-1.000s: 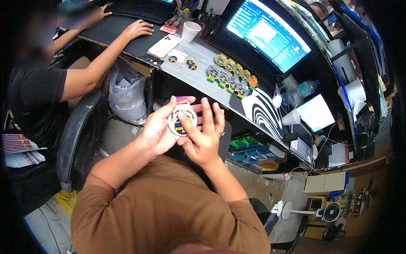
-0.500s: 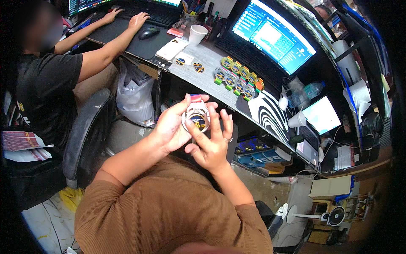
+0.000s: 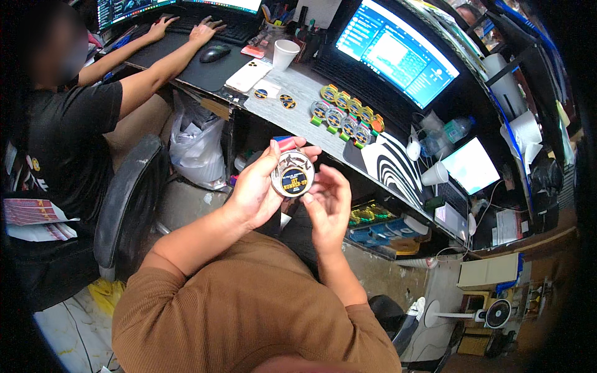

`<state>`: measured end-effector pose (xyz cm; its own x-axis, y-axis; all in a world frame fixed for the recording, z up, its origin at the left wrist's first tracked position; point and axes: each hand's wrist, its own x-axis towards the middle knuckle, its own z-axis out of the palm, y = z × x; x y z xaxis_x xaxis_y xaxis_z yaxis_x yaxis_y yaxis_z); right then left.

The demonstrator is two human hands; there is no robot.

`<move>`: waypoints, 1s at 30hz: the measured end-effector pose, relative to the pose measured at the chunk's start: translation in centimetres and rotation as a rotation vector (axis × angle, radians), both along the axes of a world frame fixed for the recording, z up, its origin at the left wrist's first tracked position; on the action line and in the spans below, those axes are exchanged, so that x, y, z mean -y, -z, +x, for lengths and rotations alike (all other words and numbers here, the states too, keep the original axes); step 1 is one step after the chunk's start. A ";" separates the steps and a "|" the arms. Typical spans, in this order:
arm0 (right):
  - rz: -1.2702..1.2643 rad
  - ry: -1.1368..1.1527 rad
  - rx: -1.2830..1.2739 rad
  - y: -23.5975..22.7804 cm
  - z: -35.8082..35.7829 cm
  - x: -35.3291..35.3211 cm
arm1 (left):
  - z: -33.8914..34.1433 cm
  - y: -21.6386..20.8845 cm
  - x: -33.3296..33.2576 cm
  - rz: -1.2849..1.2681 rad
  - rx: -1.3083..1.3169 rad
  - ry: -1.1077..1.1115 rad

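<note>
Desk (image 3: 291, 120) lay at twelve o'clock, monitor (image 3: 397, 55) at one.
Left hand (image 3: 254, 193) clamped fingers round a medal (image 3: 292, 179); right hand (image 3: 329, 214) had unclear grip.

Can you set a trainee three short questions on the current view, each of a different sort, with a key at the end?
1. Multiple choice: what does the camera wearer's left hand hold?
(a) a bottle
(b) a medal
(c) a paper cup

2. True or false: the co-worker's right hand is resting on the black mouse.

3. Fill in the blank: in the picture, the white phone lies to the ___ of the rows of medals.

Key: 1. b; 2. false; 3. left
</note>
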<state>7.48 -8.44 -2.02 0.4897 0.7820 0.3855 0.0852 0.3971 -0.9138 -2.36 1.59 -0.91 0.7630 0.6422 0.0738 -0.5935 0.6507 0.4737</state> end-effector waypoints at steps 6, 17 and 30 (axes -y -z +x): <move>-0.078 -0.210 -0.357 0.2 0.2 -1.4 | 0.3 -0.4 1.7 0.180 -0.111 -0.053; -0.081 -0.124 -0.497 0.6 0.4 -2.1 | 0.7 0.9 2.7 0.304 -0.105 -0.173; -0.379 -0.282 0.097 -2.6 5.0 1.1 | -2.6 -2.8 -2.7 1.434 -0.579 -0.096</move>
